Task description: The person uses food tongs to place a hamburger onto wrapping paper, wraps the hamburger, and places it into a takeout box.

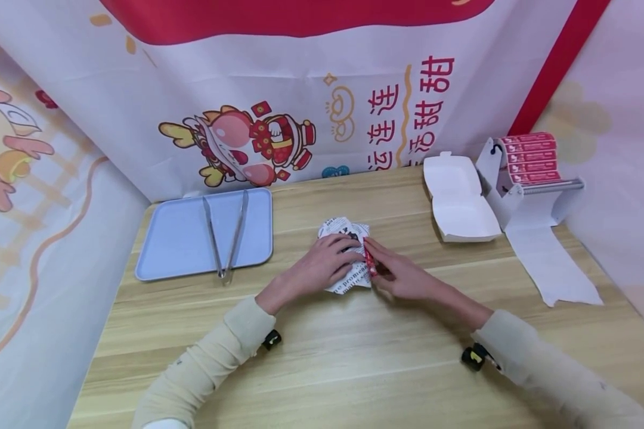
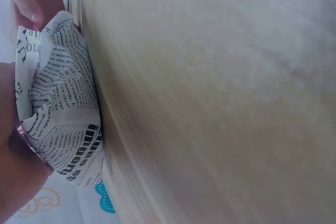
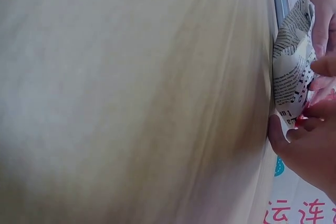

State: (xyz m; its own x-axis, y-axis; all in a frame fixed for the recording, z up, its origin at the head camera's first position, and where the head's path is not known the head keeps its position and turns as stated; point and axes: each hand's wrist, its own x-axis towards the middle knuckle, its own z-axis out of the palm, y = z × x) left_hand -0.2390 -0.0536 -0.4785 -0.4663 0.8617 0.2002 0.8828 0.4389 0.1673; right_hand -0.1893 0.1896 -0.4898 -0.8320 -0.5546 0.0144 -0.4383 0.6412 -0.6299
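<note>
A packet wrapped in newsprint-patterned paper (image 1: 356,279) lies on the wooden table between both hands. My left hand (image 1: 322,262) holds it from the left, fingers bent over its top. From the right, my right hand (image 1: 402,274) pinches a red printed sticker (image 1: 371,262) against the packet's right side. In the left wrist view the wrapper (image 2: 63,98) shows folds and a raised paper edge. Fingers of both hands meet over the paper (image 3: 289,72) in the right wrist view, partly covering the red sticker. What the paper encloses is hidden.
Metal tongs (image 1: 214,238) lie on a blue tray (image 1: 166,238) at the back left. At the back right stand an open white takeaway box (image 1: 464,217) and a dispenser (image 1: 563,202) with a roll of red stickers (image 1: 531,158). Its backing strip (image 1: 553,268) trails across the table.
</note>
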